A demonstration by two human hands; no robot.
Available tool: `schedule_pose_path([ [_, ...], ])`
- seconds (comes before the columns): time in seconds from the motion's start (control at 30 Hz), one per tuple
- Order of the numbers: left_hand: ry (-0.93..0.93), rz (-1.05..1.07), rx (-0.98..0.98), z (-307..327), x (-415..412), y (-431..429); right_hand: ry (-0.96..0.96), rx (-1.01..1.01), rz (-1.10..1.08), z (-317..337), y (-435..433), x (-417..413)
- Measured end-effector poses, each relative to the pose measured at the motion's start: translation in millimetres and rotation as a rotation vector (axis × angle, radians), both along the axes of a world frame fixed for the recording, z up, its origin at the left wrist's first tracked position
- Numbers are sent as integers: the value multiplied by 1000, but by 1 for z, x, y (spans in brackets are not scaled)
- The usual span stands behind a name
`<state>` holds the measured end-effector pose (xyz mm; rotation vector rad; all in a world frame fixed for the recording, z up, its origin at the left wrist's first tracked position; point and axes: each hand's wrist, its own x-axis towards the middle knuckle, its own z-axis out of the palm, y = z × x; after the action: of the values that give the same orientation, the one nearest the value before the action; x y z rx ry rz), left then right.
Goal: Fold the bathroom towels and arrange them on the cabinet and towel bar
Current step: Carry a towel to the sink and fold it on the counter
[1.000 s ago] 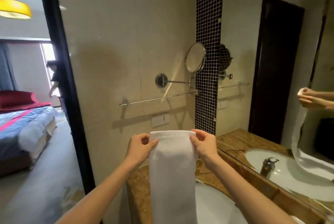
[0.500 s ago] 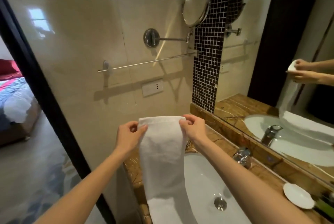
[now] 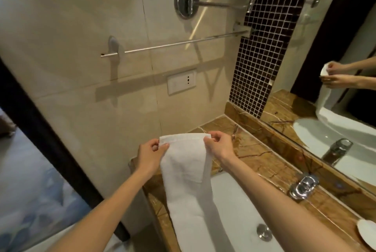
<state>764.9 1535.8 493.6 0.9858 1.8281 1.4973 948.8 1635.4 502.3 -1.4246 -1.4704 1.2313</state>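
Holding what, & how many?
— 1 white towel (image 3: pixel 187 170), folded to a long strip. 2 grips on it: left grip (image 3: pixel 149 156) pinches the top-left corner, right grip (image 3: pixel 220 148) the top-right.

Where's it sit?
— Top edge held up over the marble table (image 3: pixel 264 162), well below the 1 towel bar (image 3: pixel 175 45), no contact. Lower part drapes across the 1 basin's (image 3: pixel 240 211) left side.

Anything else?
— 1 tap (image 3: pixel 303 187), 1 wall socket (image 3: pixel 181 81), 1 white dish (image 3: pixel 366 233) near the table's rt end.
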Motion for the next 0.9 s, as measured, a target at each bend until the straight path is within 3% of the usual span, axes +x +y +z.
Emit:
schedule_pose_path([
  [0.37,-36,12,-144,-62,-34,35,-137,-76,-15,-57,34,-49],
  [0.67,5,51,-201,-108,-45,63,-90,-88,-84,-103,56,-64],
  [0.9,-48,69,-195,-141,-50,101,-15,-214,-186,-140,87,-74],
])
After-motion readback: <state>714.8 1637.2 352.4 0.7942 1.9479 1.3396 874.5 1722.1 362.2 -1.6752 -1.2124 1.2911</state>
